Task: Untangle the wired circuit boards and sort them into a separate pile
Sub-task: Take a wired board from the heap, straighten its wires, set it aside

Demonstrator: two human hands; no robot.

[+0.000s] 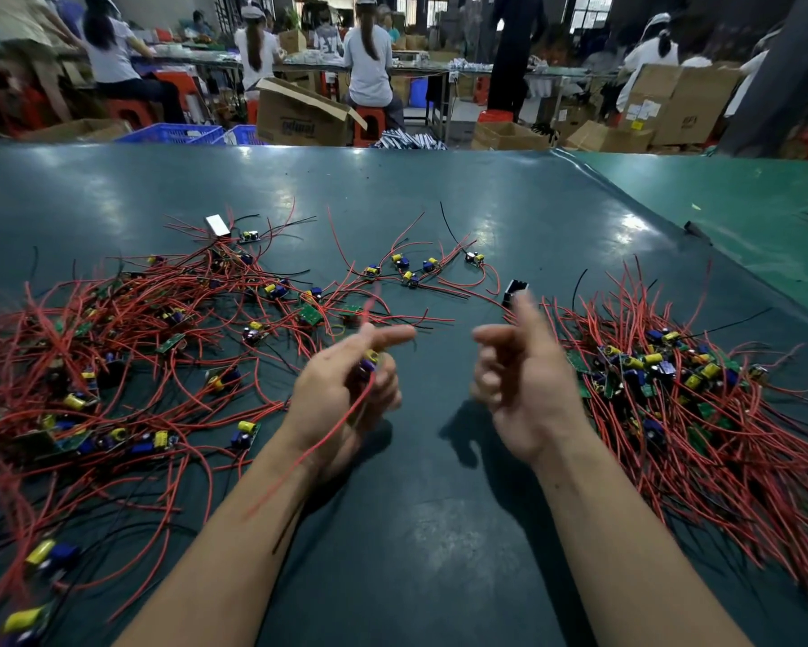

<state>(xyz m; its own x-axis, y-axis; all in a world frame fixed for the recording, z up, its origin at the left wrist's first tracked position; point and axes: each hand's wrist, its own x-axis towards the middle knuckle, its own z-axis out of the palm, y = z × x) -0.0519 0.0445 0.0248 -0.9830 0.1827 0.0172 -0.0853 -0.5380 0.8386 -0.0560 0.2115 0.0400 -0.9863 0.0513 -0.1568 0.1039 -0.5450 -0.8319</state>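
A dark green, glossy worktop (439, 530) fills the lower three quarters of the frame, with two bare forearms reaching up from the bottom edge. At centre, the left hand (346, 394) is raised above the surface, its fingers curled round one wired circuit board (369, 364) with a yellow and a blue part; a red wire (327, 441) trails from it down across the wrist. Just beside it, to the right of centre, the right hand (523, 385) is held up with fingers loosely bent and nothing seen in its grip, though it is blurred. A wide tangled heap (112, 366) of boards and red and black leads is spread over the left half of the frame, and a denser sorted pile (682, 389) lies at the right edge; the boards in each are too many and too knotted to be counted. Between them, further up, six loose boards (411, 270) are scattered, and a small black part (515, 291) lies just above the right hand. A lighter green sheet (728, 203) overlaps the worktop at upper right. Beyond the far edge, two blue crates (178, 133) and one open cardboard box (299, 114) are seen on the factory floor; their contents cannot be made out. Several seated workers (369, 63) face long benches along the top of the frame.
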